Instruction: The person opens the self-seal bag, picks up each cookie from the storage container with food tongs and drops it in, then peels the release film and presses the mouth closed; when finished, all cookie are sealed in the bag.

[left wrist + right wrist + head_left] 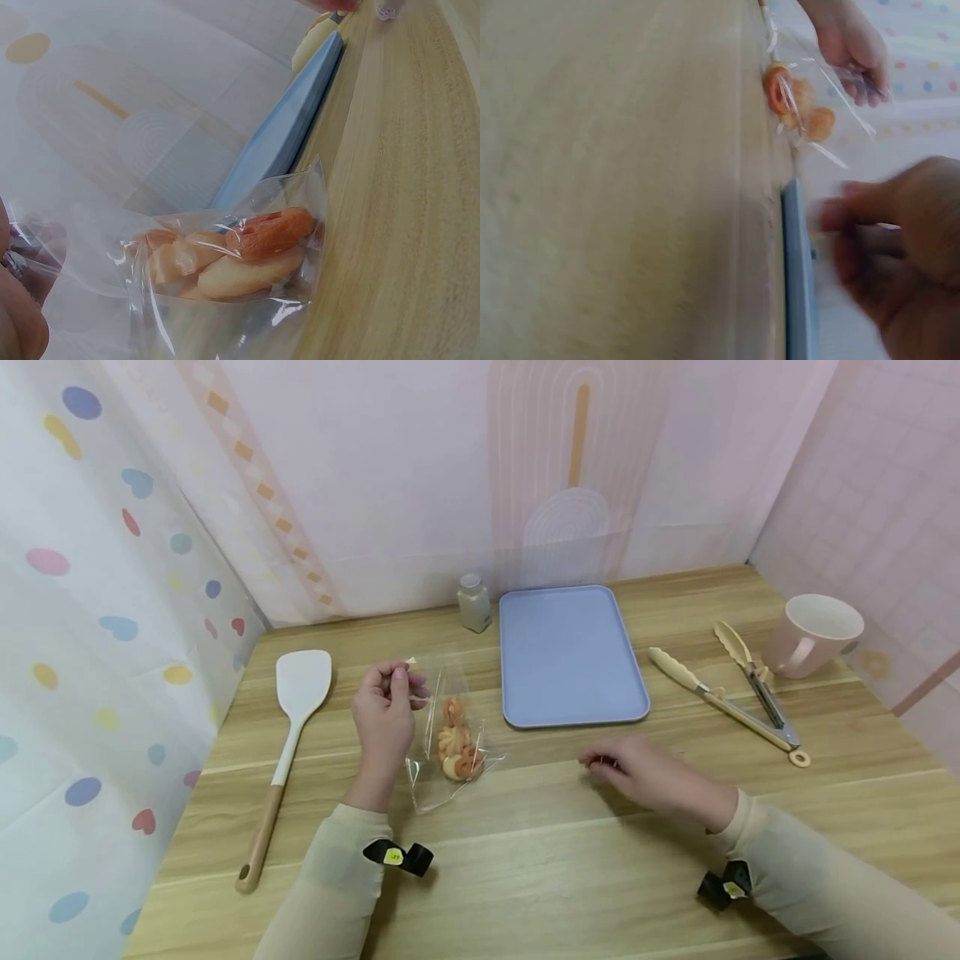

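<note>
In the head view my left hand pinches the top of a clear plastic bag between thumb and fingers. Inside the bag are several small bread pieces, tan and orange-brown, gathered toward its lower end. The left wrist view shows these bread pieces close up through the crinkled plastic. My right hand hovers low over the wooden table, in front of a blue tray, its fingers loosely bent. It looks blurred in the right wrist view, and no object shows between the fingers.
A white spatula with a wooden handle lies at the left. Behind the bag stands a small pale jar. Cream-tipped tongs lie spread at the right, beside a pink mug. Patterned curtains border the wooden table.
</note>
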A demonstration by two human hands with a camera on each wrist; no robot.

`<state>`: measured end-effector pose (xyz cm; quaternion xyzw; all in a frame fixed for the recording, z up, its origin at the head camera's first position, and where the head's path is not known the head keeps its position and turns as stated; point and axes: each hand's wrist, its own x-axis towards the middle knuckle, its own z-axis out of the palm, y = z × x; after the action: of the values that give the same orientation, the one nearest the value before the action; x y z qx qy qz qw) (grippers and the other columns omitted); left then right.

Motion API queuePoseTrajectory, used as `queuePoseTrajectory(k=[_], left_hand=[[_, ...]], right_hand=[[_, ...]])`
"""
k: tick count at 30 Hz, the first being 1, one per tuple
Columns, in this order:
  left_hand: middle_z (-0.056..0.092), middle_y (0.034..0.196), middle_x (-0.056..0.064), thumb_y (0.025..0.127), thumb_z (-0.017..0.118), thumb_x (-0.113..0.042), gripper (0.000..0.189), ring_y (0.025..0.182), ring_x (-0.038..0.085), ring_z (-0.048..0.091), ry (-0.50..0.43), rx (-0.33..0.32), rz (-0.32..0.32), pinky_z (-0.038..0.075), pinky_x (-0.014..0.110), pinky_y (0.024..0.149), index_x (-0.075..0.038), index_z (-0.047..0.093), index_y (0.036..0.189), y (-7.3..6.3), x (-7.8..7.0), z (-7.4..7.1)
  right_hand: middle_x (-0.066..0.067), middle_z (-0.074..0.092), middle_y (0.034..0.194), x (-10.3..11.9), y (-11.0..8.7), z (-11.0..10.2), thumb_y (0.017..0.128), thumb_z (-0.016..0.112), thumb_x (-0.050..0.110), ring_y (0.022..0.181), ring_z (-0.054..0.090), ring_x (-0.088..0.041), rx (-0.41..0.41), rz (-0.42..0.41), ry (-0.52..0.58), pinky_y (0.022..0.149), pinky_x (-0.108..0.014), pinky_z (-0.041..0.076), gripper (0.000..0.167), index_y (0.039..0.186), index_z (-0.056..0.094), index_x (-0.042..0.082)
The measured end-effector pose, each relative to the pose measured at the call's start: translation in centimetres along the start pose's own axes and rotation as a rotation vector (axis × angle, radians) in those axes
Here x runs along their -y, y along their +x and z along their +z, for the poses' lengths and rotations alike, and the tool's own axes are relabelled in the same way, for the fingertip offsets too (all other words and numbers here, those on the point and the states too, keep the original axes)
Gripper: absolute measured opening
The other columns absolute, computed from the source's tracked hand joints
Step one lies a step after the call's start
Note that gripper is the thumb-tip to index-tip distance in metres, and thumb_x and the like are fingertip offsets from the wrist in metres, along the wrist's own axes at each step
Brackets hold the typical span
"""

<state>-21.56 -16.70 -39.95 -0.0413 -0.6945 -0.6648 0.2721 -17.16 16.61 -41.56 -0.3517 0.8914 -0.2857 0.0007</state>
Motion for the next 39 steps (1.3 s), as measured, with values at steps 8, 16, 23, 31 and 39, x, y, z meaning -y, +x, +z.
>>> queuePoseTrajectory(k=[8, 16, 23, 31, 39], left_hand=[[0.066, 0.085, 0.024, 0.100, 0.048, -0.009, 0.016, 0.063, 0.015, 0.066, 0.006, 0.003, 0.025, 0.056, 0.026, 0.056, 0.005, 0.057, 0.102, 0.1, -0.5, 0.0], [0.066, 0.081, 0.019, 0.100, 0.049, -0.007, 0.016, 0.066, 0.017, 0.067, 0.004, 0.125, 0.181, 0.056, 0.027, 0.059, 0.006, 0.059, 0.098, -0.8, -3.2, 0.1], [0.066, 0.080, 0.018, 0.099, 0.048, -0.001, 0.017, 0.068, 0.018, 0.067, -0.088, 0.271, 0.228, 0.056, 0.028, 0.061, 0.015, 0.054, 0.098, -2.0, -5.0, 0.6], [0.068, 0.083, 0.012, 0.100, 0.050, -0.014, 0.021, 0.067, 0.019, 0.068, -0.097, 0.238, 0.115, 0.057, 0.034, 0.057, 0.006, 0.057, 0.103, -1.5, -5.3, -0.1], [0.062, 0.072, 0.024, 0.099, 0.050, -0.004, 0.015, 0.044, 0.011, 0.057, 0.077, 0.115, 0.097, 0.049, 0.025, 0.040, 0.008, 0.059, 0.103, -1.1, -3.4, 0.1]], right_hand=[[-0.004, 0.063, 0.076, 0.1, 1.4, -3.3, 0.086, 0.069, 0.000, 0.064, 0.051, -0.009, -0.594, 0.169, 0.173, 0.053, -0.017, 0.042, 0.008, 0.093, 0.068, 0.003], [-0.019, 0.063, 0.101, 1.9, 6.7, -1.3, 0.089, 0.067, 0.004, 0.091, 0.058, -0.019, -0.472, 0.198, 0.545, 0.075, -0.023, 0.049, 0.025, 0.110, 0.061, -0.008], [-0.021, 0.050, 0.133, 2.9, 10.4, 1.4, 0.094, 0.061, 0.010, 0.120, 0.049, -0.032, -0.222, 0.162, 0.815, 0.097, -0.040, 0.044, 0.044, 0.133, 0.046, -0.005], [-0.013, 0.069, 0.094, 3.4, 10.5, 1.9, 0.099, 0.053, 0.009, 0.084, 0.064, -0.020, -0.087, 0.083, 0.928, 0.075, -0.032, 0.054, 0.021, 0.102, 0.064, -0.009], [-0.008, 0.062, 0.074, 3.3, 9.8, 1.1, 0.100, 0.050, 0.009, 0.064, 0.058, -0.011, -0.019, 0.181, 0.962, 0.058, -0.023, 0.051, 0.025, 0.093, 0.058, -0.013]])
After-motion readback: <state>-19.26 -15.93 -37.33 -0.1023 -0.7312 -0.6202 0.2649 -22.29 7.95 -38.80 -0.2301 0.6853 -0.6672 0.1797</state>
